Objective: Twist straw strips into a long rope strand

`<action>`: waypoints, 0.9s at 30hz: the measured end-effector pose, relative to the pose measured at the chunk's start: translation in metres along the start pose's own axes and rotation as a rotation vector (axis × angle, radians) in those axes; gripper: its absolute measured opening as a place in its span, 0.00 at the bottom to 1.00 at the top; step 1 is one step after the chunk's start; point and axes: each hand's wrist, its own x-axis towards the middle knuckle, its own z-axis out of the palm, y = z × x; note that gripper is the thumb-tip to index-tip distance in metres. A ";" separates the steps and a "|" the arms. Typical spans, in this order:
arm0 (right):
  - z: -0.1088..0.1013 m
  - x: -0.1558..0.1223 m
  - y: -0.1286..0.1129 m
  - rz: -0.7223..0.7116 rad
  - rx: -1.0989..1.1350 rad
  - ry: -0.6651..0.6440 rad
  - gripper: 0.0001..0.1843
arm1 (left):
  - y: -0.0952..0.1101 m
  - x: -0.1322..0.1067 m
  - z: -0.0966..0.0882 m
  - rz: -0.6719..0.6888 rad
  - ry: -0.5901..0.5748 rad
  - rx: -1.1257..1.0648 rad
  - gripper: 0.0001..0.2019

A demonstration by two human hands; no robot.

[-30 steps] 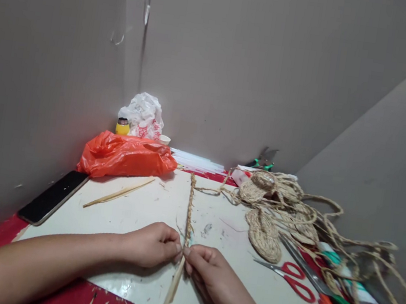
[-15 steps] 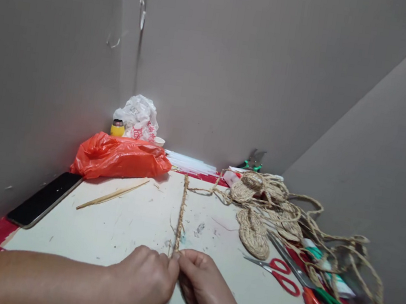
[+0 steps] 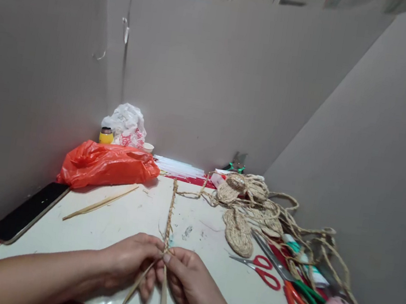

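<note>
A braided straw cord [image 3: 171,208] runs straight away from me across the white table [image 3: 109,229]. My left hand [image 3: 130,262] and my right hand [image 3: 188,283] meet at its near end, fingers pinched on the loose straw strands [image 3: 163,297]. The strands fan out below my fingers toward the table's front edge. Both hands are closed on the straw.
An orange plastic bag [image 3: 106,164], a white bag [image 3: 126,123] and a yellow jar [image 3: 106,136] sit at the back left. A black phone [image 3: 23,217] lies at the left edge. Woven straw pieces [image 3: 239,227], small red scissors [image 3: 260,269] and larger shears [image 3: 299,296] crowd the right. Grey partition walls surround the table.
The view has tilted up, showing shelves above the partition. My hands stayed together on the braid's end, and the loose strands now show spread below my fingers.
</note>
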 end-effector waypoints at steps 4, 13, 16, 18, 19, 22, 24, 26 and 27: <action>-0.005 0.000 0.001 0.043 -0.083 -0.015 0.20 | -0.004 0.000 0.000 -0.021 -0.039 0.041 0.06; -0.011 -0.001 -0.006 -0.061 -0.398 -0.033 0.18 | -0.001 0.005 -0.003 0.103 0.059 0.136 0.10; -0.010 -0.002 -0.006 -0.109 -0.604 -0.012 0.16 | -0.012 0.010 -0.004 0.175 0.053 0.130 0.11; -0.010 -0.006 -0.006 -0.136 -0.755 -0.002 0.16 | -0.017 0.013 -0.004 0.171 0.135 0.178 0.10; -0.011 -0.009 -0.008 -0.138 -0.837 -0.006 0.17 | -0.019 0.015 -0.005 0.165 0.190 0.216 0.09; -0.016 -0.020 -0.023 -0.141 -1.063 -0.041 0.17 | -0.020 0.017 -0.005 0.158 0.280 0.300 0.07; -0.018 -0.024 -0.044 -0.234 -1.162 -0.008 0.16 | -0.017 0.016 -0.004 0.154 0.266 0.314 0.06; -0.013 -0.019 -0.067 -0.370 -1.236 0.101 0.15 | -0.014 0.015 -0.003 0.156 0.248 0.328 0.06; -0.007 -0.013 -0.078 -0.420 -1.270 0.150 0.16 | -0.013 0.015 -0.002 0.163 0.242 0.344 0.06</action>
